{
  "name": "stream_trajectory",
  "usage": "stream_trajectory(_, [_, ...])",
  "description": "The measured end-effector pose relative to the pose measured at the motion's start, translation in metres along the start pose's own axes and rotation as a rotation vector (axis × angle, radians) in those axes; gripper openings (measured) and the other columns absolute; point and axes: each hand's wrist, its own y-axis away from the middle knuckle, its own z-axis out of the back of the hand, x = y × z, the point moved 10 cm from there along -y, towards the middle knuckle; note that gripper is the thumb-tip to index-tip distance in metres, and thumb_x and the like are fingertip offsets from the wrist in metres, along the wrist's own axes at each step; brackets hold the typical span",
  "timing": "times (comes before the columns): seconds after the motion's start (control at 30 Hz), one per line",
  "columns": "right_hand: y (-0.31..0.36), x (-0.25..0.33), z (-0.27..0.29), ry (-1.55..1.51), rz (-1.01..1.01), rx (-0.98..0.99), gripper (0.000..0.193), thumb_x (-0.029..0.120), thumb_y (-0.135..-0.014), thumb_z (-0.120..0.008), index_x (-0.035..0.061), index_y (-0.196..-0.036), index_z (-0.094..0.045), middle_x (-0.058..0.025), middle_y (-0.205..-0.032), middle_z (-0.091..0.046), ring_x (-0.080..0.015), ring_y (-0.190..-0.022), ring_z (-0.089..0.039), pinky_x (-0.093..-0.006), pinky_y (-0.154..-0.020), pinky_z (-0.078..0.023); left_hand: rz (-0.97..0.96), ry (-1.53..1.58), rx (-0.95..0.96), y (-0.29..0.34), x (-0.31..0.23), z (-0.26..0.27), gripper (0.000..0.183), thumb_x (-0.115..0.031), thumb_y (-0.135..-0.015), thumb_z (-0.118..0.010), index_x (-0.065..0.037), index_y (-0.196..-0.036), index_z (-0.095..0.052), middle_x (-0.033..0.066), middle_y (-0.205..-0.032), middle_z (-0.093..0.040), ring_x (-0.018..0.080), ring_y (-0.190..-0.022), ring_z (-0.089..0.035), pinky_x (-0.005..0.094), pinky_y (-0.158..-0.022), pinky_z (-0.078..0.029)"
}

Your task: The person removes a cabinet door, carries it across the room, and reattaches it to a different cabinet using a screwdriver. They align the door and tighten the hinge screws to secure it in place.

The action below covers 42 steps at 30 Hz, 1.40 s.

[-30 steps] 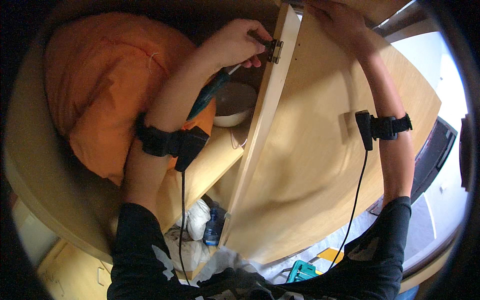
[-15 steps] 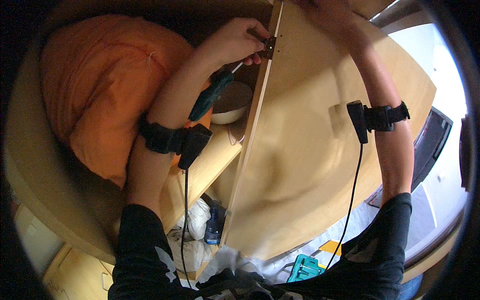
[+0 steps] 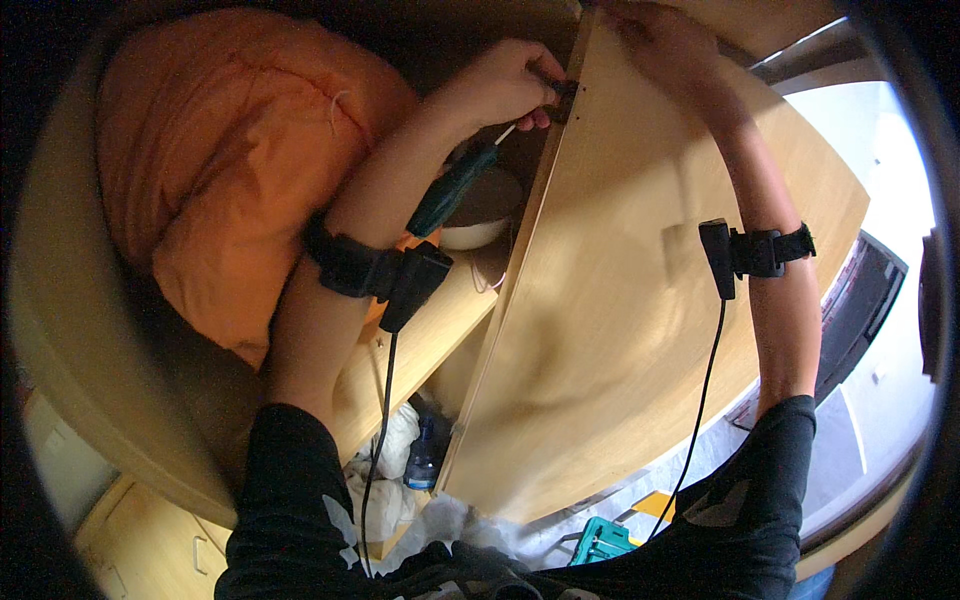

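My left hand (image 3: 515, 85) is closed at the edge of a light wooden cabinet door (image 3: 640, 260), its fingers pinched by a small dark hinge (image 3: 568, 98). From the same fingers a screwdriver (image 3: 455, 190) hangs slantwise by its thin pale shaft, the dark green handle pointing down and left. Higher up, my right hand (image 3: 670, 45) has its fingers curled on the door's upper edge; they are dim and partly cut off by the picture's top. The fingers of my left hand hide part of the hinge.
A large orange cloth bundle (image 3: 240, 180) fills the cabinet's left, with a pale bowl (image 3: 475, 235) beyond my forearm. Below the shelf (image 3: 420, 325) are white bags (image 3: 385, 500) and a blue bottle (image 3: 424, 455). A teal tool case (image 3: 602, 540) lies low, right of centre. Cables hang from both forearm straps.
The door's hinge edge, the hinge and my left hand appear slightly farther right. Less of the hinge shows. The screwdriver still hangs from my left hand, and my right hand stays at the door's top.
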Motion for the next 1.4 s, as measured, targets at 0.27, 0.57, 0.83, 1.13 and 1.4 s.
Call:
stream_trajectory(0.27, [0.004,-0.010,0.001,-0.025,-0.070,0.014,0.035,0.016,-0.086,-0.053,0.0153,-0.119,-0.065,-0.0168,-0.108,-0.067,-0.0367,-0.096,-0.063,-0.0444,-0.085,-0.049,0.007,0.026,0.024,0.002,-0.003,-0.008,0.025,-0.007,-0.088,-0.062,-0.001,-0.112,-0.058,0.0109,-0.089,-0.069,0.0128,-0.063,-0.062,0.0259,-0.051,-0.052])
stream_trajectory(0.57, [0.004,-0.016,-0.003,0.050,-0.045,0.025,0.034,0.019,-0.088,-0.053,0.0152,-0.120,-0.064,-0.0171,-0.111,-0.066,-0.0368,-0.099,-0.062,-0.0445,-0.087,-0.049,-0.040,-0.023,0.016,0.002,-0.017,-0.008,0.023,-0.005,-0.088,-0.062,0.001,-0.110,-0.059,0.0111,-0.087,-0.070,0.0129,-0.059,-0.062,0.0264,-0.049,-0.051])
stream_trajectory(0.83, [0.002,-0.014,-0.007,0.007,-0.046,0.043,0.034,0.021,-0.089,-0.053,0.0142,-0.121,-0.063,-0.0179,-0.111,-0.065,-0.0384,-0.100,-0.062,-0.0456,-0.088,-0.048,-0.029,0.010,0.017,0.002,-0.016,-0.014,0.021,-0.001,-0.087,-0.060,0.004,-0.107,-0.059,0.0136,-0.087,-0.070,0.0138,-0.056,-0.062,0.0267,-0.047,-0.051])
stream_trajectory(1.13, [0.006,-0.012,-0.004,0.115,-0.027,-0.009,0.032,0.024,-0.087,-0.055,0.0152,-0.115,-0.067,-0.0156,-0.104,-0.068,-0.0365,-0.092,-0.063,-0.0465,-0.083,-0.048,-0.008,-0.021,0.058,-0.003,-0.009,-0.023,0.022,0.002,-0.086,-0.057,0.007,-0.108,-0.057,0.0146,-0.079,-0.069,0.0147,-0.055,-0.061,0.0277,-0.046,-0.050])
stream_trajectory(1.4, [0.010,-0.002,0.008,0.247,0.103,-0.174,0.030,0.026,-0.085,-0.057,0.0149,-0.110,-0.069,-0.0156,-0.099,-0.068,-0.0362,-0.090,-0.063,-0.0465,-0.080,-0.048,-0.013,-0.215,0.117,-0.011,-0.019,-0.023,0.018,-0.001,-0.087,-0.059,0.005,-0.104,-0.059,0.0140,-0.081,-0.071,0.0137,-0.052,-0.059,0.0283,-0.044,-0.049])
